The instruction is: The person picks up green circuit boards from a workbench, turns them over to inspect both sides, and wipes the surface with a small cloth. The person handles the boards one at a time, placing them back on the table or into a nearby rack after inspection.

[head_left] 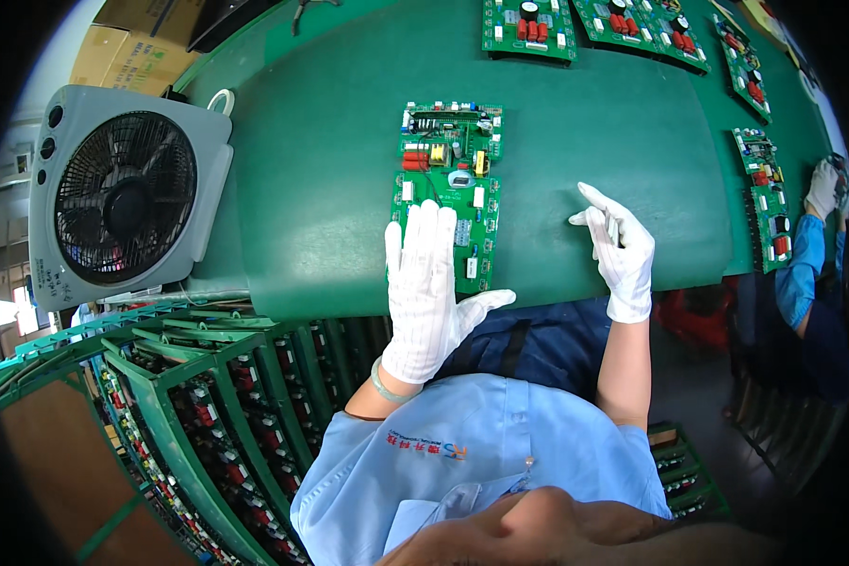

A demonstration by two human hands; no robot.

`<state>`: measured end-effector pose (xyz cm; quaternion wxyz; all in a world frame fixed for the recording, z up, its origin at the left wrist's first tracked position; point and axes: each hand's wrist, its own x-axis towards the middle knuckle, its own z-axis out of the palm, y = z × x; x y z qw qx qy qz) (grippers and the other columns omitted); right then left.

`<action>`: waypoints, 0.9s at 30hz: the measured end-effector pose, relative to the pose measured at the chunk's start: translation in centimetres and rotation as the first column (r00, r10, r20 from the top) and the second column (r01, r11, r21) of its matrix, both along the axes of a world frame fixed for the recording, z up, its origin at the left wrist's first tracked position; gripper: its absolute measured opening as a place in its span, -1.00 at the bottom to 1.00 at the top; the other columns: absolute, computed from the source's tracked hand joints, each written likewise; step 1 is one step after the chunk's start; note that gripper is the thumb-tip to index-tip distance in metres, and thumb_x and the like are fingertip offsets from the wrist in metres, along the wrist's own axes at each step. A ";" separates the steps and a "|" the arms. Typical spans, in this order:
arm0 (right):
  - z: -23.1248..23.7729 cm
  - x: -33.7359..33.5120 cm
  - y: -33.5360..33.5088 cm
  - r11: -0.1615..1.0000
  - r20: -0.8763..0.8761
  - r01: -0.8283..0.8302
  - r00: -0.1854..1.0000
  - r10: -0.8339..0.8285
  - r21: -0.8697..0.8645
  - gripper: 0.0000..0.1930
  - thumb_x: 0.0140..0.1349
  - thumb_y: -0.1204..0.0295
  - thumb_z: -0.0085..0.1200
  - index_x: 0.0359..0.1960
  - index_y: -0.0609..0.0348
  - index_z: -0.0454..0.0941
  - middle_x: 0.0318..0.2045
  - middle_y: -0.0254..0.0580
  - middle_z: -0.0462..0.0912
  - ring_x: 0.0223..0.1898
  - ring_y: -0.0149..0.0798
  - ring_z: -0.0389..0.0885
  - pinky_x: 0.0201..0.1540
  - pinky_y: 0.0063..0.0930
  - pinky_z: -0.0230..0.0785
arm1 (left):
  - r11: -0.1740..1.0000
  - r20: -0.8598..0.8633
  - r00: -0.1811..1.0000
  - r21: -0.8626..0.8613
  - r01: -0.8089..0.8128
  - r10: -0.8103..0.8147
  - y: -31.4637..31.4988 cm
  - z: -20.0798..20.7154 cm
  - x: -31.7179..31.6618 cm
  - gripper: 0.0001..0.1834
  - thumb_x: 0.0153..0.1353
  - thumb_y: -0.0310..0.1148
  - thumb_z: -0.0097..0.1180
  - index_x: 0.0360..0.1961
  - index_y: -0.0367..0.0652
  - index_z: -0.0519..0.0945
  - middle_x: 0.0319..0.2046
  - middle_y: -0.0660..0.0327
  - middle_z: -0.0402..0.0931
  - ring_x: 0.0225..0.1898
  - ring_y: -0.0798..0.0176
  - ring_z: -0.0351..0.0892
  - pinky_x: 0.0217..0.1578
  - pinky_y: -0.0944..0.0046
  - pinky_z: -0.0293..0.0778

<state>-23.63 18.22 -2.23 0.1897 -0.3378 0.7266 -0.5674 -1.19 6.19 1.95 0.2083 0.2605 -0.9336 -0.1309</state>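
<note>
A green circuit board (450,191) lies on the green-topped table in front of me. It carries red, yellow and white parts, mostly towards its far end. My left hand (423,292), in a white striped glove, rests over the board's near left part with fingers stretched out and thumb pointing right. The glove hides that corner of the board. To the right of the board, my right hand (621,253) hovers apart from it, also gloved. Its index finger is extended and the others are loosely bent; I see a greyish sliver between them, too small to name.
A grey box fan (127,203) stands at the left. More circuit boards (528,30) lie along the far edge and the right side (766,198). Green racks (184,387) full of boards stand below left. A co-worker's gloved hand (823,189) is at far right; cardboard boxes (132,57) sit behind the fan.
</note>
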 end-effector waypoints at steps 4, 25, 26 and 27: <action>-0.6 -0.1 0.1 0.999 -0.116 -0.024 0.993 0.019 -0.041 -0.65 0.19 0.73 0.08 0.01 0.23 0.65 -0.23 -0.14 0.74 -0.26 -0.34 0.75 -0.20 -0.55 0.51 | 0.999 0.001 1.000 -0.047 0.005 -0.005 -0.2 0.3 0.0 0.26 -0.25 0.07 0.52 0.40 -0.34 0.15 0.29 -0.15 0.26 0.33 -0.17 0.25 0.33 -0.22 0.11; -0.6 0.0 0.0 1.000 -0.132 0.001 0.991 -0.004 -0.018 -0.59 0.11 0.72 0.11 0.00 0.13 0.67 -0.34 -0.16 0.73 -0.34 -0.33 0.73 -0.20 -0.53 0.50 | 0.983 -0.087 0.980 -0.024 -0.183 0.180 0.9 -1.3 -2.2 0.05 -0.19 -0.22 0.53 0.34 -0.31 0.25 0.28 -0.23 0.21 0.33 -0.32 0.17 0.29 -0.23 0.12; -0.4 0.1 0.0 1.000 -0.126 0.002 0.992 -0.003 -0.007 -0.60 0.13 0.72 0.11 0.00 0.13 0.67 -0.37 -0.17 0.73 -0.35 -0.35 0.73 -0.22 -0.54 0.49 | 0.981 -0.090 0.978 -0.017 -0.192 0.190 0.8 -1.3 -2.1 0.02 -0.17 -0.25 0.52 0.33 -0.31 0.26 0.27 -0.23 0.22 0.33 -0.32 0.18 0.29 -0.23 0.12; -0.4 0.2 0.0 1.000 -0.116 0.013 0.993 -0.011 0.009 -0.61 0.15 0.72 0.10 0.01 0.13 0.67 -0.39 -0.19 0.71 -0.35 -0.38 0.72 -0.24 -0.56 0.48 | 0.983 -0.101 0.978 -0.018 -0.184 0.181 0.6 -1.3 -1.9 0.00 -0.16 -0.28 0.50 0.33 -0.30 0.26 0.26 -0.22 0.23 0.33 -0.31 0.19 0.30 -0.23 0.12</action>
